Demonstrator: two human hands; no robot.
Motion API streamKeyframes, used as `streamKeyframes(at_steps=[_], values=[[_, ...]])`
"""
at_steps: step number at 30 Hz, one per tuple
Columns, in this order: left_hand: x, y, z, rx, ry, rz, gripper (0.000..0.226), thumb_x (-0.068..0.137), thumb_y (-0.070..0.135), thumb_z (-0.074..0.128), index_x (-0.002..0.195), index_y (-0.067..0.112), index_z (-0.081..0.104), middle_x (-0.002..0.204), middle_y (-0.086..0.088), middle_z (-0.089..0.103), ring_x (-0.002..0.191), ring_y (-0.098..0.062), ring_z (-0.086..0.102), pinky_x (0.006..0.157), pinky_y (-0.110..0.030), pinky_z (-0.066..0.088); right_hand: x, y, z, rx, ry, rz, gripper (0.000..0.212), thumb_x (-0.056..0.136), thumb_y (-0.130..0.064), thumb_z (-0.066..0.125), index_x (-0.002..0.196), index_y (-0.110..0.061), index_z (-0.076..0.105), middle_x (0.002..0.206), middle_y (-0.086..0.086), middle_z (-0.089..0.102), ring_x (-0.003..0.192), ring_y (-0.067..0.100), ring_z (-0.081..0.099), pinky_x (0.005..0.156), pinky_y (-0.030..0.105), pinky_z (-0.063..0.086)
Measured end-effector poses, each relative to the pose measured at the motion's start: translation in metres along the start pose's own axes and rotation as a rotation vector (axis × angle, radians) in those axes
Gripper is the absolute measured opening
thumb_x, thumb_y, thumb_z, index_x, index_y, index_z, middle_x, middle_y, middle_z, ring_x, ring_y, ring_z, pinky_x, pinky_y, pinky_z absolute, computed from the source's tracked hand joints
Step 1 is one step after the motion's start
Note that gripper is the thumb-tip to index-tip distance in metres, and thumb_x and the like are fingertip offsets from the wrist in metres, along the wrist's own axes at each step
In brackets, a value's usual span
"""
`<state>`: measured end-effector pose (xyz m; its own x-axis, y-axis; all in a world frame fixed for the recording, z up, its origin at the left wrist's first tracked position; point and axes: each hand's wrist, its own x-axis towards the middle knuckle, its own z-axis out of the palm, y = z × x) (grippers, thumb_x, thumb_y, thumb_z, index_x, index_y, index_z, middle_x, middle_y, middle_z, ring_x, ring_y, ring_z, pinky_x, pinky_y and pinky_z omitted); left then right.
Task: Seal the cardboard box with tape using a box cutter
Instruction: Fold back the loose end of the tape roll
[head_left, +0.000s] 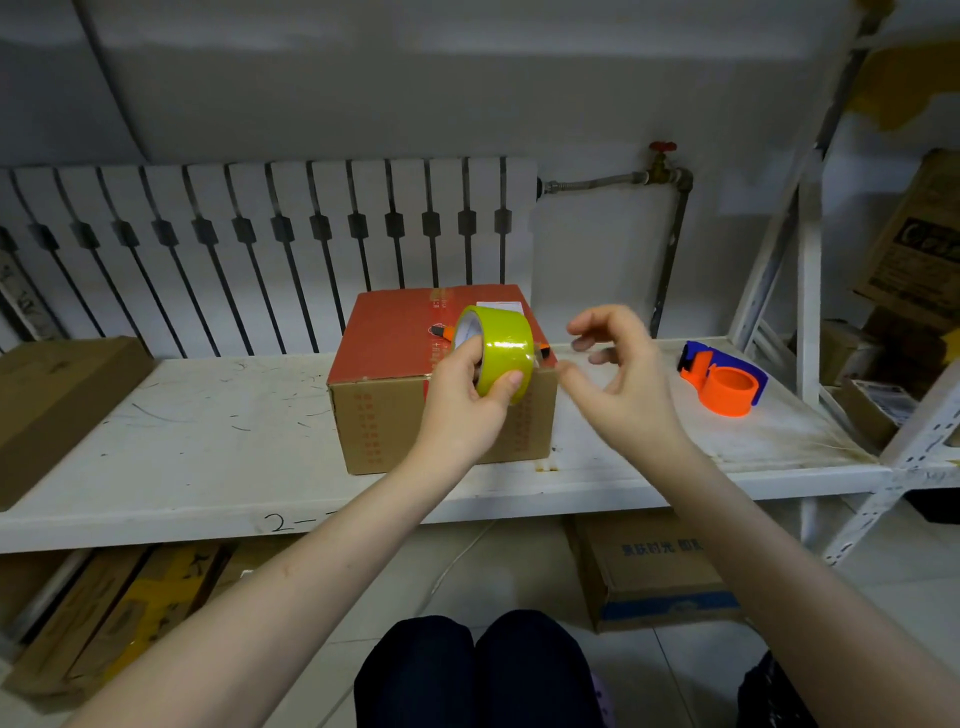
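Cardboard box (405, 415) sits about mid-way along a scuffed white shelf (208, 415), square-on to the person, probably so the top seam is easy to reach. Well to the left of the box lies a flat brown carton (57, 395), out of the way. The box itself has plain brown sides with faint red print and a red-printed top. Its flaps are down and flat, there is a white label near the far edge, and no yellow-green tape shows on it, so I judge sealing has not begun. Over the box's near right corner the left hand (462, 405) grips a yellow-green tape roll (506, 358), thumb across the outer face and fingers through the core, held up likely to find its free end. Behind the roll, an orange box cutter (441, 331) rests on the box top, handy for the cut. Just right of the box, the right hand (623, 379) hovers with fingers loosely curled and holds nothing visible. Further right of the box stands an orange-and-blue tape dispenser (724, 376).
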<state>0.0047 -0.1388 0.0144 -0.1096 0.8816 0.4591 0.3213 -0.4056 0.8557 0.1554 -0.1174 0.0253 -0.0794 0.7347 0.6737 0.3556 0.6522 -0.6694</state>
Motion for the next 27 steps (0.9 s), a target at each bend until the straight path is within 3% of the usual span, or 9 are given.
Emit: streamKeyframes(at_steps=[3,7,9,11,15,18,22,24,27], values=[[-0.002,0.001,0.004,-0.084,-0.039,-0.027,0.019,0.087,0.002,0.06,0.103,0.013,0.063,0.102,-0.013,0.069,0.093,-0.025,0.065,0.087,-0.044,0.053,-0.004,0.003,0.004,-0.233,-0.083,-0.26,0.026,0.078,-0.03,0.066,0.098,-0.013,0.063,0.094,-0.002,0.058,0.086,0.002,0.054,0.071,0.017,0.047],[0.0,0.0,0.008,-0.128,-0.09,-0.064,0.02,0.088,0.006,0.058,0.095,0.025,0.062,0.111,-0.016,0.067,0.104,-0.031,0.062,0.093,-0.048,0.051,-0.006,0.011,0.008,-0.399,0.017,-0.343,0.033,0.082,-0.039,0.06,0.096,-0.011,0.069,0.091,0.004,0.066,0.085,0.016,0.061,0.064,0.031,0.051],[0.001,-0.002,0.01,-0.145,-0.119,-0.092,0.016,0.088,0.011,0.06,0.101,0.02,0.064,0.12,-0.013,0.065,0.109,-0.024,0.062,0.094,-0.043,0.052,-0.005,0.015,0.008,-0.44,0.038,-0.363,0.03,0.085,-0.037,0.057,0.092,-0.011,0.07,0.088,0.004,0.067,0.082,0.017,0.062,0.06,0.032,0.051],[0.002,-0.005,0.014,-0.161,-0.162,-0.119,0.024,0.089,0.007,0.06,0.111,0.015,0.062,0.116,-0.009,0.067,0.102,-0.016,0.065,0.089,-0.034,0.054,-0.003,0.02,0.006,-0.447,0.026,-0.354,0.027,0.088,-0.034,0.054,0.088,-0.012,0.07,0.086,0.003,0.067,0.08,0.016,0.061,0.058,0.033,0.05],[0.003,-0.012,0.022,-0.192,-0.234,-0.188,0.029,0.089,0.002,0.058,0.118,0.004,0.059,0.095,-0.007,0.069,0.076,-0.009,0.068,0.073,-0.026,0.055,0.0,0.031,0.003,-0.299,-0.006,-0.11,0.019,0.086,-0.035,0.057,0.089,-0.019,0.066,0.084,-0.007,0.063,0.077,0.007,0.057,0.062,0.021,0.047],[0.004,-0.018,0.03,-0.188,-0.281,-0.265,0.029,0.09,0.003,0.057,0.119,0.004,0.059,0.091,-0.006,0.071,0.078,-0.017,0.069,0.071,-0.028,0.056,0.001,0.047,0.004,-0.065,-0.021,0.203,0.009,0.083,-0.021,0.066,0.091,-0.019,0.062,0.08,-0.01,0.061,0.074,0.005,0.058,0.063,0.013,0.047],[0.005,-0.024,0.044,-0.251,-0.314,-0.363,0.029,0.09,0.0,0.056,0.119,-0.001,0.058,0.092,-0.012,0.069,0.076,-0.02,0.067,0.071,-0.028,0.057,-0.004,0.067,-0.004,0.215,0.059,0.563,0.012,0.093,-0.015,0.05,0.098,-0.011,0.06,0.081,-0.001,0.061,0.077,0.012,0.057,0.065,0.02,0.046],[0.007,-0.026,0.054,-0.278,-0.279,-0.376,0.029,0.089,0.001,0.057,0.118,0.001,0.06,0.095,-0.012,0.069,0.08,-0.019,0.065,0.074,-0.03,0.055,-0.012,0.076,-0.012,0.275,0.029,0.606,0.016,0.094,-0.019,0.048,0.095,-0.01,0.061,0.078,0.0,0.061,0.075,0.012,0.056,0.064,0.023,0.045],[0.015,-0.03,0.069,-0.342,-0.203,-0.381,0.024,0.088,0.005,0.06,0.111,0.008,0.064,0.093,-0.006,0.068,0.085,-0.019,0.063,0.077,-0.033,0.052,-0.027,0.087,-0.015,0.308,-0.153,0.474,0.012,0.09,-0.022,0.055,0.087,-0.013,0.063,0.079,-0.002,0.062,0.074,0.009,0.057,0.064,0.023,0.047]])
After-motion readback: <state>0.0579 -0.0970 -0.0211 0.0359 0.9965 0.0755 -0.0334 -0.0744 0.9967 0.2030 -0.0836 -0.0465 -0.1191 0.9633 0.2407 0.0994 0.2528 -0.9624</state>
